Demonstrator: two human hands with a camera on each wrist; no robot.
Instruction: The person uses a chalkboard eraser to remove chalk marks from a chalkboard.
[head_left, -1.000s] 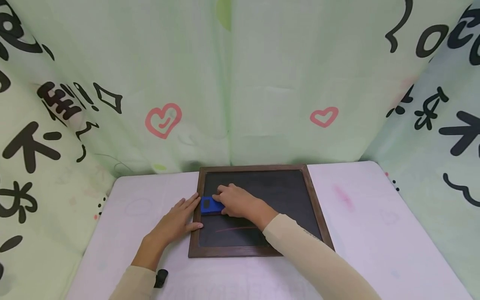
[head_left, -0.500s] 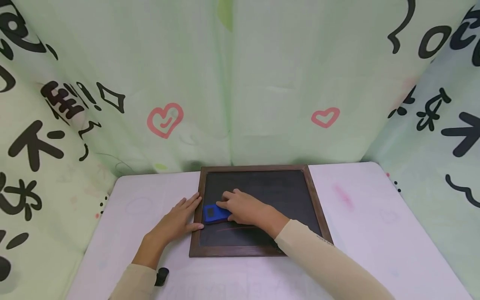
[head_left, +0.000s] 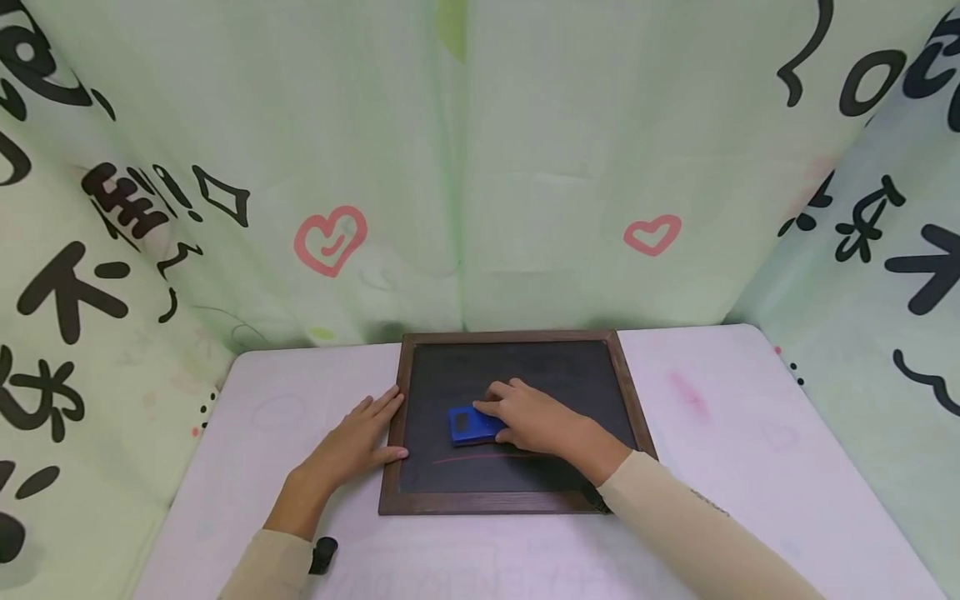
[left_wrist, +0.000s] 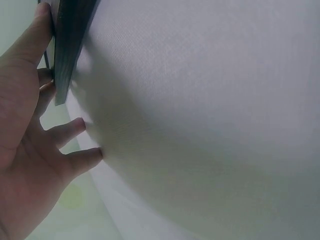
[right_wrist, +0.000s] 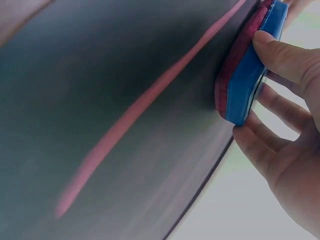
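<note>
A small chalkboard in a brown wooden frame lies on the table. My right hand grips a blue eraser, its thumb and fingers on the sides. In the right wrist view the eraser's dark red felt face is against the board. Just below it, a red chalk line runs across the lower part of the board. My left hand rests with spread fingers on the left side of the frame. In the left wrist view its thumb lies over the frame edge.
The white table extends around the board and bears a faint pink smudge. Behind and on both sides hangs a pale green curtain with black lettering and pink hearts.
My right hand has moved the eraser from the board's left edge, slightly down and then right, toward the middle. My left hand has stayed on the frame.
</note>
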